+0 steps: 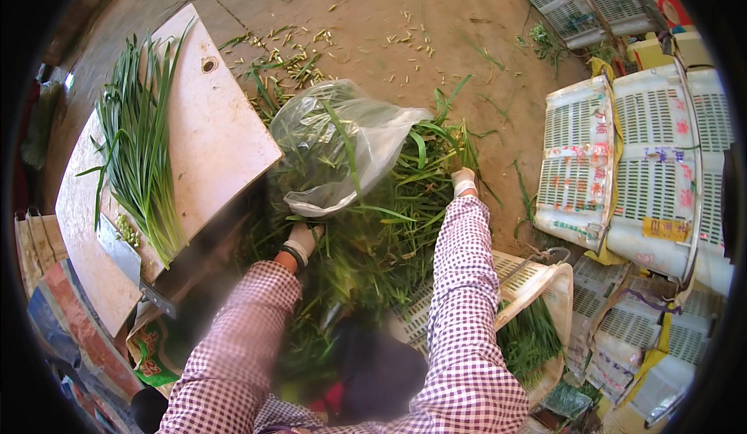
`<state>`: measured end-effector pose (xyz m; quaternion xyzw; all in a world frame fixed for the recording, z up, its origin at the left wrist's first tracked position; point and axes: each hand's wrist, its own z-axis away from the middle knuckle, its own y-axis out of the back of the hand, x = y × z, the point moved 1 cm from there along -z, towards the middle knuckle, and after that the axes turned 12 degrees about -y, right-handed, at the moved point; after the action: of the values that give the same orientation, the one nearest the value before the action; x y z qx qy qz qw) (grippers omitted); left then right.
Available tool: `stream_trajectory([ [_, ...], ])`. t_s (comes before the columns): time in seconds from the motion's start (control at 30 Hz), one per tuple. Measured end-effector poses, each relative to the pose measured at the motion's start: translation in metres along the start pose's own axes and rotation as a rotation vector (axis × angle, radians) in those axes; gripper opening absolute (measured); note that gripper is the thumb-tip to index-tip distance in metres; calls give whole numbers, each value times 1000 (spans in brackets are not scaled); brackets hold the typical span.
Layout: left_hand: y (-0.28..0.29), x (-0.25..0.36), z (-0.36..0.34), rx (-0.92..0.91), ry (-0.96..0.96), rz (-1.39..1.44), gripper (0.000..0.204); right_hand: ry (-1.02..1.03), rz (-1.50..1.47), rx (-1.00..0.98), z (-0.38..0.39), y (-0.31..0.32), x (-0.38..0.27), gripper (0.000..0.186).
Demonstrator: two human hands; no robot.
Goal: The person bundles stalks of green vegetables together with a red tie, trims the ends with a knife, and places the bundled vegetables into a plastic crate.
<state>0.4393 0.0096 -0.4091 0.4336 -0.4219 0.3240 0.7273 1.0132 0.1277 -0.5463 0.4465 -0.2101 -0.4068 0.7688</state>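
Note:
A heap of loose long green leaves (405, 255) lies in front of me, partly under a clear plastic bag (342, 154). My left hand (305, 239), with pale wrapping and a dark band at the wrist, reaches under the bag's near edge; its fingers are hidden among the leaves. At the heap's right side my right hand (464, 179), also in a pale covering, is closed on green leaves that stick up past it. On a white board (222, 123) to the left rests a bunch of garlic chives (144, 146), near a wide-bladed knife (120, 247).
Slatted white plastic crates (576, 162) are stacked at the right, bound with straps. Nearer, a pale crate (556, 294) holds more green leaves (529, 337). Cut stem pieces (299, 64) litter the brown floor (459, 14) beyond the heap. A striped cloth-like sheet (78, 309) lies at lower left.

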Motion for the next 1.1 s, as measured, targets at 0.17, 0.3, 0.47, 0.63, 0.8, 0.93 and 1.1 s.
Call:
stream_trajectory([
  [0.17, 19, 41, 16, 45, 130, 87, 57, -153, -1100, 16, 62, 62, 5, 31],
  [0.3, 54, 110, 74, -27, 213, -139, 73, 259, -345, 234, 168, 187, -16, 35],
  [0.47, 100, 188, 158, 87, -96, -382, 57, 672, -428, 74, 350, 302, -34, 41],
  [0.63, 129, 205, 165, 55, 165, 543, 33, 1091, -170, 34, 517, 331, -51, 49],
  [0.8, 138, 211, 158, -165, 310, 1356, 85, 1295, -202, -186, 575, 294, -72, 40],
  [0.93, 126, 217, 180, -350, 317, 1205, 78, 1349, -198, -294, 593, 263, -81, 36],
  [1.1, 114, 218, 213, -364, 235, 1153, 54, 1410, -204, -329, 612, 249, -93, 34],
])
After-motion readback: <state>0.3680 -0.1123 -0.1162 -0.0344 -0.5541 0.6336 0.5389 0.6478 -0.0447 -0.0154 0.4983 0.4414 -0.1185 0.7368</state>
